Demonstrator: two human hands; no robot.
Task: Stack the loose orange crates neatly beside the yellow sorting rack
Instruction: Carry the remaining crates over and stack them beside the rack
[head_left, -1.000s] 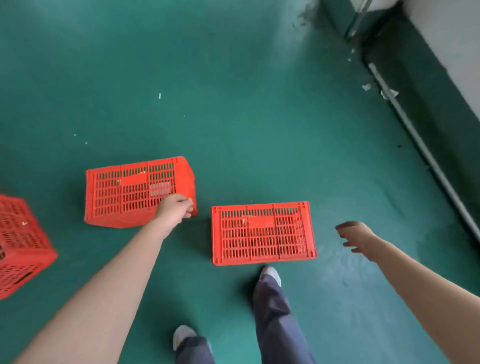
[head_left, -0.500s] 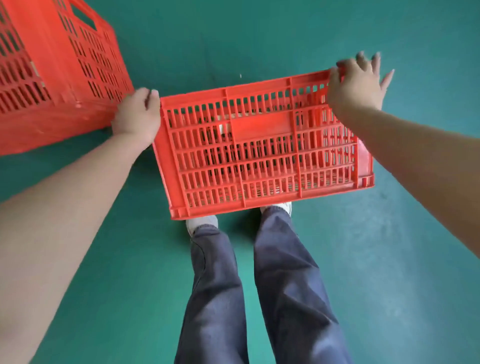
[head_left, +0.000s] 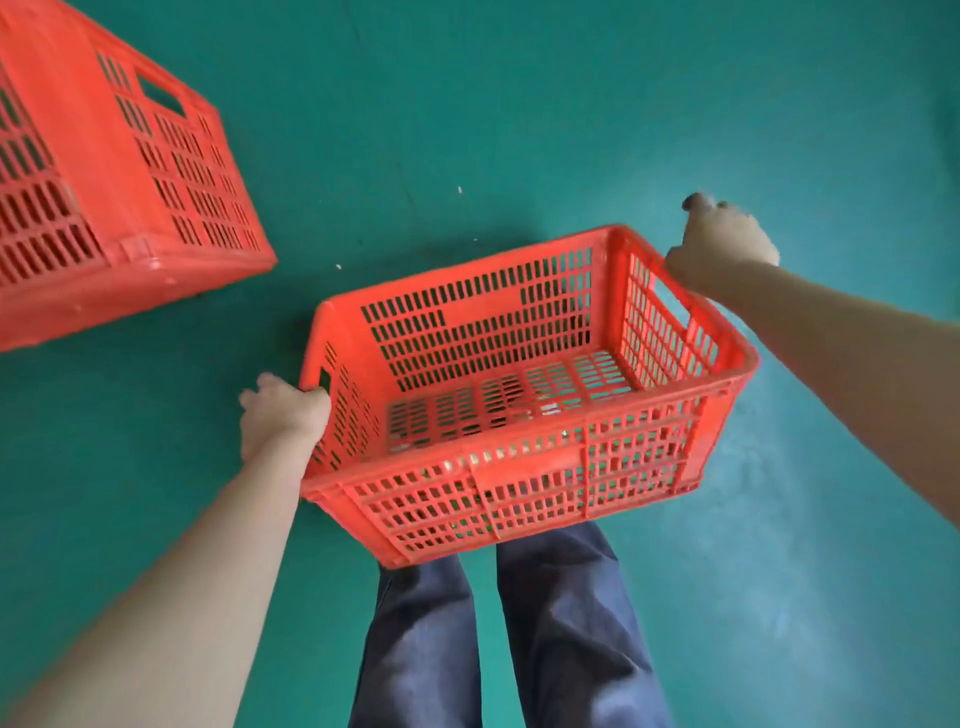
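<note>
You have the crate (head_left: 519, 493) off the floor (head_left: 519, 104), open side up, in front of your legs (head_left: 519, 623) and not quite level. Your left grip (head_left: 280, 410) is curled round the rim of the left end wall, beside the handle slot. Your right grip (head_left: 722, 244) is closed at the far right corner of the rim, not at that end's slot. Blur smears its fingers, so I judge it a hold rather than see it plainly.

That is where trouble could start. One hold sits mid-wall and the other at a corner, so the crate may twist or swing as you carry it. A corner hold on a thin rim could also slip. Moving the right grip to the slot before you walk would steady it. The crate blocks your view of your feet. The second crate (head_left: 104, 208) lies on the floor near your left front, so a turn that way could catch a foot or knock your load against it. A crate set down askew may not seat on the one below.

The yellow rack is nowhere in view, so nothing here tells you which way to go. The second crate is cut off at the left and top edges, and I cannot tell which way up it lies. Your feet are hidden. Something pale shows at the crate's bottom grid, but I cannot tell whether it is inside or only floor glare.
</note>
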